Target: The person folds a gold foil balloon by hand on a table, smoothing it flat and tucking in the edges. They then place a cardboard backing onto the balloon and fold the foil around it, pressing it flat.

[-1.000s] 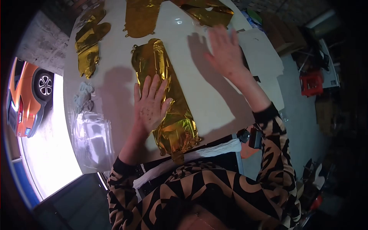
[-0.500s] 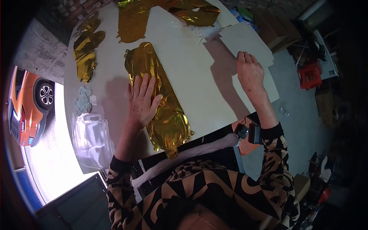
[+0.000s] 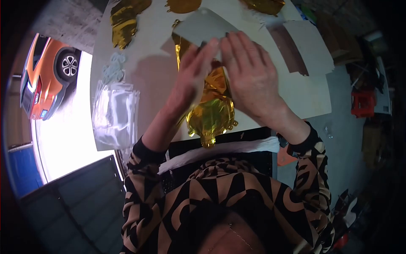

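Note:
A flat, deflated gold foil balloon (image 3: 211, 112) lies lengthwise on the table, its tabbed end at the front edge. A pale sheet of card (image 3: 204, 26) covers part of its far end. My right hand (image 3: 253, 78) is at the card's near right corner, fingers bent over the edge and seeming to grip it; the fingertips are partly hidden. Beside it, my left hand (image 3: 192, 78) is over the foil, close to the card's near edge. Its fingers are smeared by motion, so whether it grips the card cannot be told.
More gold foil balloons (image 3: 124, 25) lie at the far side of the white table (image 3: 292, 97). A stack of pale card (image 3: 311, 46) sits at the right. Clear plastic bags (image 3: 115, 112) and a pale blue tangle (image 3: 114, 67) are at the left. A red stool (image 3: 363, 103) stands beyond.
My right hand has come from the card stack to the middle, and a card now lies over the balloon's far end. My left hand has lifted from lying flat on the foil. The view has shifted.

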Tool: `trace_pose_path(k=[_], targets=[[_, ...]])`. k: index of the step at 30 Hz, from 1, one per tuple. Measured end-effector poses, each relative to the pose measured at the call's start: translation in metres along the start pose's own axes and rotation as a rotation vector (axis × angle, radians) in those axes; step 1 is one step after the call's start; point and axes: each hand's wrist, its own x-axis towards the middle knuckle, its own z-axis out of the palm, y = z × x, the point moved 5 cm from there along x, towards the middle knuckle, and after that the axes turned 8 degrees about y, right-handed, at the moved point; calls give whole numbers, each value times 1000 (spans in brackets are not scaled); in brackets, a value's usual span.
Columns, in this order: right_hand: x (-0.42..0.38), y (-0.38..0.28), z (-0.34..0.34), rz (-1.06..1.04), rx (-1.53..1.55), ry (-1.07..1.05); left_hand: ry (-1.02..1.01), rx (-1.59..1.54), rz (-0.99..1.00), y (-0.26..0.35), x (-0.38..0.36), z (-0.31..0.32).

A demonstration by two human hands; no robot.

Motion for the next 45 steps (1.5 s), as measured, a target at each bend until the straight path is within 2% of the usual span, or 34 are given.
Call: trace_pose_path(k=[1, 3, 5, 9, 12, 14, 16, 18, 21, 24, 27, 30, 33, 36, 39, 42, 45], targets=[[3, -10, 7, -56, -16, 27, 14, -44, -35, 0, 5, -8], [12, -23, 9, -22, 206, 11, -51, -137, -123, 12, 17, -42], [15, -26, 3, 12, 390, -8, 37, -93, -151, 8, 38, -76], [-12, -10, 13, -52, 405, -43, 265, 24, -131, 11, 57, -111], [-43, 0, 34, -39, 482, -116, 253, 53, -170, -13, 79, -138], [-52, 9, 45, -21, 479, -114, 113, 217, -275, -28, 101, -163], [-51, 19, 55, 1, 472, -102, 56, 271, -274, -36, 108, -169], [-45, 27, 67, 28, 465, -76, 87, 219, -171, -39, 114, -156], [-39, 26, 87, -2, 488, -58, 155, 445, -171, -32, 109, -142], [-36, 19, 107, -71, 467, -95, 248, 542, -113, -28, 102, -129], [-39, 14, 124, -114, 481, -149, 282, 763, 7, -33, 106, -134], [-49, 11, 136, -107, 517, -199, 319, 886, 5, -34, 103, -136], [-51, 10, 138, -114, 501, -204, 425, 1150, 378, -30, 94, -133], [-48, 9, 136, -133, 476, -208, 347, 1346, 585, -20, 86, -108], [-43, 7, 133, -147, 464, -240, -10, 1347, 772, -42, 71, -75], [-44, 7, 135, -159, 451, -250, -137, 1487, 747, -52, 57, -55], [-48, 8, 139, -161, 456, -232, -190, 1570, 696, -68, 58, -60]])
